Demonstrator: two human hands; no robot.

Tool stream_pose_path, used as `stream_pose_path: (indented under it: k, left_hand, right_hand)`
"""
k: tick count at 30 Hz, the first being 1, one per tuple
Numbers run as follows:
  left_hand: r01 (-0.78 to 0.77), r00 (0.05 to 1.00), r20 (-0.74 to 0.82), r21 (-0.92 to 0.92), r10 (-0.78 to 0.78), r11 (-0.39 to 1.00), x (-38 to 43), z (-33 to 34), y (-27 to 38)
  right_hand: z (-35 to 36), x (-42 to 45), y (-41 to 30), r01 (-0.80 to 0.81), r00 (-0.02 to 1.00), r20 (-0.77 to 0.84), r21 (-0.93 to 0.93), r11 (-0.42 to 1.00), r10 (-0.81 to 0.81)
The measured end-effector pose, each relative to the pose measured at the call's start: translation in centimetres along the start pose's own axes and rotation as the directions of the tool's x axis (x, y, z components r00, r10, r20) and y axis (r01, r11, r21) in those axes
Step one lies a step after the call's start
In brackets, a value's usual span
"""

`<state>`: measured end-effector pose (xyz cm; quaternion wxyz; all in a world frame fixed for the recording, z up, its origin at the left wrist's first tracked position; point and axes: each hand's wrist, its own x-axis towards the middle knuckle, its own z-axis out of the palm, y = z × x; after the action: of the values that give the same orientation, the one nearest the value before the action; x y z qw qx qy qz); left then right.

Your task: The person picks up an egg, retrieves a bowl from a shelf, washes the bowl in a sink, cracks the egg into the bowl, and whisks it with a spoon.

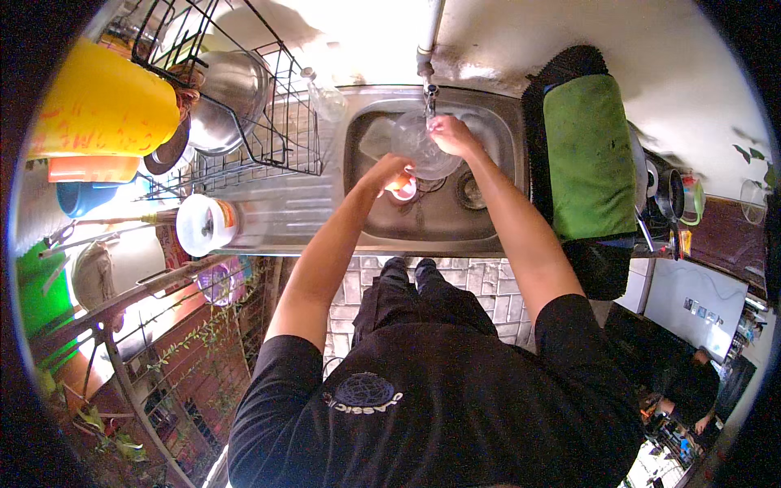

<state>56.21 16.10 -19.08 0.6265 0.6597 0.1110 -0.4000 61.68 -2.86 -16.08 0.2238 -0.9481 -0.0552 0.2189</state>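
Observation:
Over the steel sink point(439, 227), my left hand point(387, 172) grips a small orange item with a pale pink rim point(403, 187), which looks like a cup. My right hand point(453, 136) is directly below the faucet point(431, 91), fingers bunched; whether they pinch anything is unclear. Beneath both hands a round transparent plastic bowl point(421, 155) sits in the basin, partly covered by the right hand. Another translucent piece point(377, 141) lies left of the bowl. A metal drain strainer point(471, 190) shows at the basin's right side.
Left on the drainboard point(287, 210) are a white plastic tub point(198, 226), a clear glass bottle point(324, 97) and a black wire rack point(293, 161) with a steel bowl point(229, 100). A green cloth point(589, 158) drapes a form at right. A person point(689, 387) is farther right.

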Motion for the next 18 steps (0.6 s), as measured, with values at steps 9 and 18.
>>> stream_pose_path:
  k: [9, 18]
  left_hand:
    - [-0.127, 0.992, 0.013, -0.030, 0.127, 0.992, 0.4, 0.5, 0.6]
    - [-0.218, 0.968, -0.137, -0.035, 0.212, 0.975, 1.3, 0.1, -0.7]
  right_hand:
    - [2.6, 1.4, 3.8, -0.037, 0.888, 0.448, 0.303, 0.952, -0.108]
    - [2.1, -0.4, 0.9, -0.193, 0.959, 0.277, 0.800, 0.568, -0.065]
